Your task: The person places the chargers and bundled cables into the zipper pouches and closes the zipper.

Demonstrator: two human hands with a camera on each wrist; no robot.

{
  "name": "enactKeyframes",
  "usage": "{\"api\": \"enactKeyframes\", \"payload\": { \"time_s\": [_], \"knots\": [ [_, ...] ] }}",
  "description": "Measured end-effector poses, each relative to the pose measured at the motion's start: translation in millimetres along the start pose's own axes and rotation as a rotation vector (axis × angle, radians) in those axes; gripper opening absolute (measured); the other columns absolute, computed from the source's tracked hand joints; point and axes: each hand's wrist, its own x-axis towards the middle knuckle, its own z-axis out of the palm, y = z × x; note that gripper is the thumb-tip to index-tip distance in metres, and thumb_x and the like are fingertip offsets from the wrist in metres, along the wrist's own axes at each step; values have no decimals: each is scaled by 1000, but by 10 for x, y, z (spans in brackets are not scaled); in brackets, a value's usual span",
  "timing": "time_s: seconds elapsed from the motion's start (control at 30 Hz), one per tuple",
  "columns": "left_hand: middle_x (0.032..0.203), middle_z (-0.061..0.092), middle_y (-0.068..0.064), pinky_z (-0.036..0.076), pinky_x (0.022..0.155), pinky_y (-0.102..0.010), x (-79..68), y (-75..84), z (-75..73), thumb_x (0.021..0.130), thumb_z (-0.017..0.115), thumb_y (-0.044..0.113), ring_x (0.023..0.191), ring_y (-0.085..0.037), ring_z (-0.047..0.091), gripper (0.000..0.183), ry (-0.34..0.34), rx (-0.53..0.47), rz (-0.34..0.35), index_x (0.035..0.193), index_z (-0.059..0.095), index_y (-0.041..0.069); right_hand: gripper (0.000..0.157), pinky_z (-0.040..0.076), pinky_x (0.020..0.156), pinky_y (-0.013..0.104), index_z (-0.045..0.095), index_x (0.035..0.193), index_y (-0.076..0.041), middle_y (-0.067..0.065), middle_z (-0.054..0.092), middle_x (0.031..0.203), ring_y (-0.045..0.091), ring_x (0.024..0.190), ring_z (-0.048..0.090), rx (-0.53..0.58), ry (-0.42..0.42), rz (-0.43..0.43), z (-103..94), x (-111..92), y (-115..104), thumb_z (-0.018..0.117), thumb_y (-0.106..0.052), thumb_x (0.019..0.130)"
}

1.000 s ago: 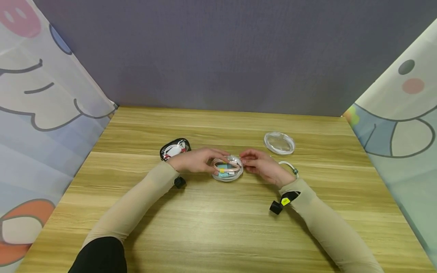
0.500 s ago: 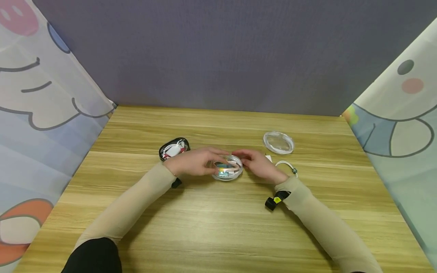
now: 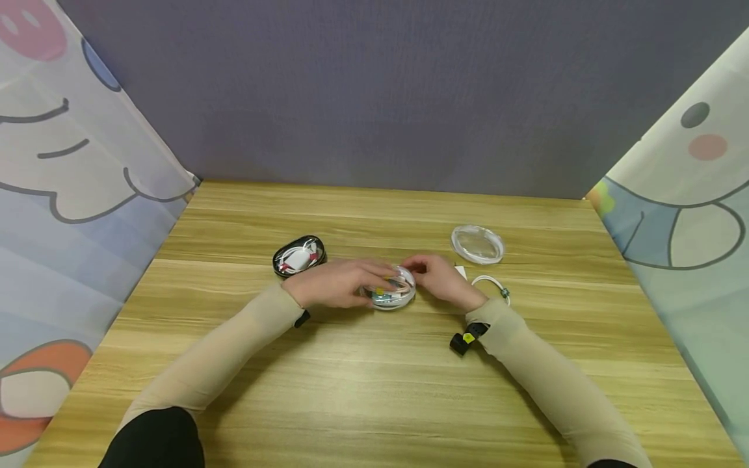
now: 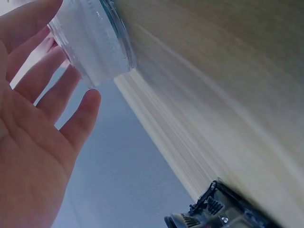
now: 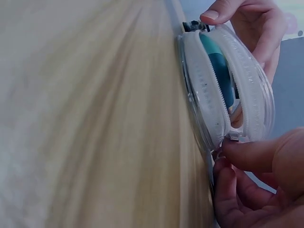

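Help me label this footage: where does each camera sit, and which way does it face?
Head: worn there, facing forward and down over the table; sleeved arms, left hand and right hand show.
Left wrist: worn there, facing the clear case; left hand shows.
Right wrist: worn there, facing the zipper; both hands show.
Head and right wrist share both hands and the clear case.

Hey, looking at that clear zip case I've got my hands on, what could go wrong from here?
The clear zip case is partly unzipped, with a teal item in the gap; it might catch in the teeth during zipping.
The right hand's grip is at the zipper slider; a hard tug could slide the case if the left hand's grip is too light.
The white cable lies near the right forearm, so it might get nudged.
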Motion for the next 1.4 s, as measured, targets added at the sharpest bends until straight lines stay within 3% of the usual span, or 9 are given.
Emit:
{"api": "enactKeyframes", "payload": {
  "time_s": [0.23, 0.43, 0.57, 0.8, 0.9, 1.17, 1.4],
  "knots": [
    [158, 36, 8, 41, 106, -38, -13, 4, 13, 93, 73, 18, 145, -12, 29, 63, -59, -9, -9, 150, 48, 27, 17, 50, 91, 43, 74, 110, -3, 10, 71, 108, 26, 103, 64, -95, 26, -12, 3, 24, -7, 65, -5, 96],
    [157, 37, 8, 42, 106, -37, -16, 3, 3, 93, 73, 16, 145, -11, 29, 64, -65, 13, -2, 150, 47, 28, 15, 50, 92, 44, 75, 107, -6, 9, 71, 108, 27, 104, 64, -186, 34, -32, -8, 40, -16, 63, -7, 97],
    [157, 38, 7, 42, 106, -36, -19, -15, -2, 93, 73, 16, 144, -11, 30, 64, -65, 26, 3, 150, 47, 30, 14, 50, 85, 41, 74, 105, -9, 4, 71, 102, 21, 95, 64, -223, 5, -43, -34, 44, -48, 61, -8, 98],
    [156, 40, 6, 43, 105, -35, -28, -42, -36, 92, 74, 19, 144, -12, 32, 63, -78, 22, -4, 148, 49, 31, 17, 52, 57, 31, 68, 110, -4, 3, 66, 73, 16, 59, 62, -76, -113, 20, -60, 50, -97, 52, -7, 103],
    [156, 40, 7, 45, 102, -34, -27, -49, -41, 92, 74, 19, 143, -13, 33, 62, -84, 20, -10, 148, 50, 30, 16, 51, 51, 30, 65, 108, -3, 5, 63, 66, 16, 53, 61, -11, -138, 40, -49, 48, -79, 50, -7, 104],
    [155, 40, 7, 44, 103, -33, -46, -74, -5, 92, 74, 18, 143, -12, 33, 61, -73, -6, -1, 147, 51, 27, 16, 53, 49, 30, 57, 104, -3, 9, 65, 68, 20, 53, 64, 123, -208, 79, -20, 30, -38, 42, -7, 107],
    [152, 45, 6, 47, 100, -31, -59, -89, 25, 94, 72, 19, 140, -12, 39, 56, -50, 52, 17, 146, 52, 28, 19, 54, 52, 30, 52, 102, -1, 11, 68, 73, 20, 57, 66, 207, -226, 118, -13, -33, -52, 36, -8, 109]
  ]
}}
